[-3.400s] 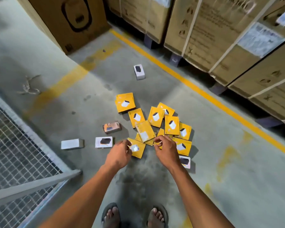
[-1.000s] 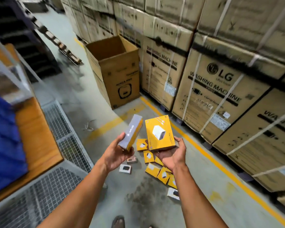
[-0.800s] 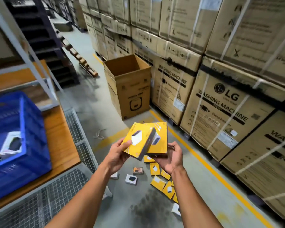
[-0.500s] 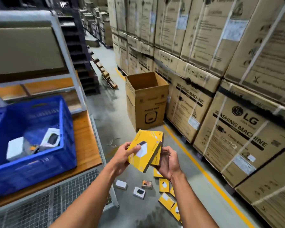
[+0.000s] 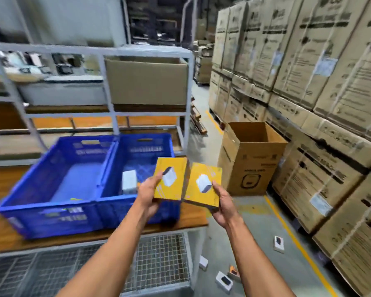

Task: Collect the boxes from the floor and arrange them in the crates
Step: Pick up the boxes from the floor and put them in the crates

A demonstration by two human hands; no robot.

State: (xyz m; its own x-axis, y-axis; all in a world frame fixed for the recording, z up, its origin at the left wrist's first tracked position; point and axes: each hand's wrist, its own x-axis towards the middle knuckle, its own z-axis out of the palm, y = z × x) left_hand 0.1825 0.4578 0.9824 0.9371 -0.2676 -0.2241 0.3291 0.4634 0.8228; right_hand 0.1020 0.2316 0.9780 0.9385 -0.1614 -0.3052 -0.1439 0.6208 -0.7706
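Head view, only one. Left hand point(image 5: 149, 195) grips a flat yellow cardboard box with a white cube print point(image 5: 171, 179): thumb curled over the printed face at its lower left edge, the other fingers hidden behind the box. Right hand point(image 5: 222, 205) grips a second flat yellow cardboard box of the same print point(image 5: 204, 185): thumb on the face at the right edge, fingers wrapped under the lower right corner.

Both boxes face the camera, long axis roughly upright. Left box leans slightly right at the top; right box is turned a little clockwise. Their inner edges touch or overlap; cannot tell which.

Past the left fingertips, two blue slotted plastic crates point(image 5: 58, 189) sit side by side on an orange-brown wooden shelf board point(image 5: 193, 221). The left box hangs over the near right corner of the right crate. A small white box point(image 5: 129, 181) stands inside that crate, just beyond the left thumb.

Below the right wrist, small white boxes point(image 5: 279, 244) lie on the grey concrete floor point(image 5: 257, 221), well apart from the hands; their prints are too small to read. Frame is motion-blurred, crate labels illegible. Beyond the right fingers stands an open brown carton point(image 5: 251, 159).
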